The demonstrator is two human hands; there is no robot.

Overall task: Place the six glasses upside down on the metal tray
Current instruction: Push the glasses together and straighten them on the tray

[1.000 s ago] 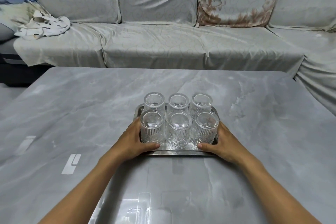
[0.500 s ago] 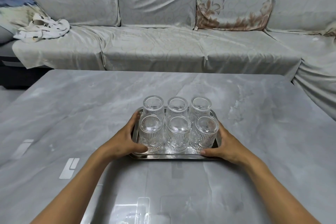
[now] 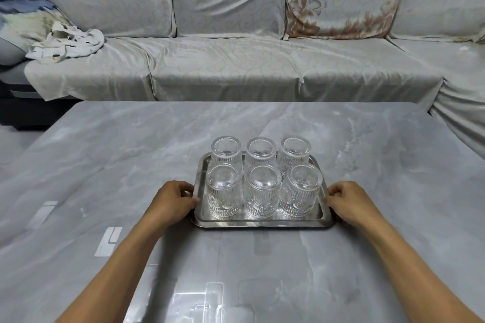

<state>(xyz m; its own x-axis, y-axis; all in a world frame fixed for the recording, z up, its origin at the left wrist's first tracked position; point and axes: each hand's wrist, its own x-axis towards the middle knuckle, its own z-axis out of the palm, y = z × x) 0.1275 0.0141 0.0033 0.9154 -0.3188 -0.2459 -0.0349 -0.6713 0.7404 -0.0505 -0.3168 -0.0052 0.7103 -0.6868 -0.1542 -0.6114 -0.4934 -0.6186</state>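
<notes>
A rectangular metal tray (image 3: 262,224) lies on the grey marble table, just ahead of me. On it stand several ribbed clear glasses (image 3: 263,193), all upside down, in two rows of three. My left hand (image 3: 172,202) is at the tray's left side, fingers curled and thumb on the rim. My right hand (image 3: 353,202) mirrors it at the right side, thumb on the rim. Neither hand touches a glass.
The marble table (image 3: 105,165) stretches wide on all sides of the tray. A grey covered sofa (image 3: 236,73) runs behind the far edge and wraps round to the right. A crumpled white cloth (image 3: 68,44) lies on its left end.
Both hands have left the front outer glasses and moved outward to the tray's side rims. The view has shifted slightly; the glasses stand as before.
</notes>
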